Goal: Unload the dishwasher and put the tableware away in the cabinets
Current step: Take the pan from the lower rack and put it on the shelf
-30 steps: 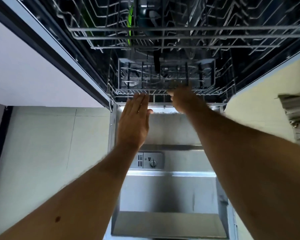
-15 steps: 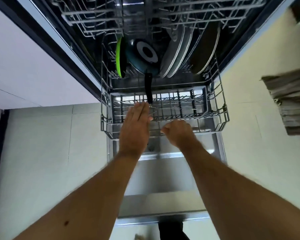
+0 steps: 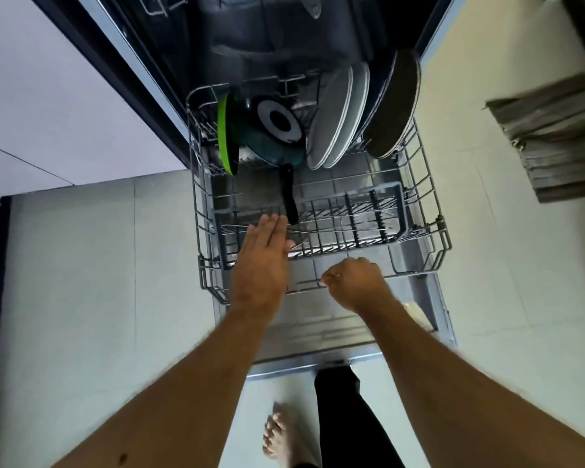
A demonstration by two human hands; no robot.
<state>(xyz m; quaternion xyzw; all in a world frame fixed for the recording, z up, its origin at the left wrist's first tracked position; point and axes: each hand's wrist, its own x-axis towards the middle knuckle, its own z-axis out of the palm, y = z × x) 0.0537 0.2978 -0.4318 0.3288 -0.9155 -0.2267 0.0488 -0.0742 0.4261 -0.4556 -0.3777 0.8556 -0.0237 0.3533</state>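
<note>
At the front rail of the lower rack (image 3: 429,231), your right hand (image 3: 357,285) has its fingers (image 3: 331,276) curled over the wire edge, gripping it near the middle. Your left hand (image 3: 262,261) lies flat, fingers straight and together, reaching over the same rail with the tips above the near left corner of the grey cutlery basket (image 3: 401,211), holding nothing. Whether it touches the basket cannot be told.

Directly ahead of the left fingertips, the black handle (image 3: 289,194) of a dark teal frying pan (image 3: 271,136) juts toward you across the basket's far edge; the pan stands on edge, its base facing right. One bright green plate (image 3: 224,136) stands upright just left of it. To the pan's right stand two pale plates (image 3: 335,116), close together, and beyond them one dark round dish (image 3: 394,103), all on edge at the back of the rack. Thin cutlery pieces lie in the basket, too blurred to count.

The rack sits over the lowered dishwasher door (image 3: 318,329). Pale floor tiles (image 3: 98,282) flank it on both sides, a light cabinet front (image 3: 48,96) rises at left, and a stack of folded grey material (image 3: 554,136) sits at right. Your bare foot (image 3: 277,437) and one dark trouser leg (image 3: 345,410) show below the door's edge.
</note>
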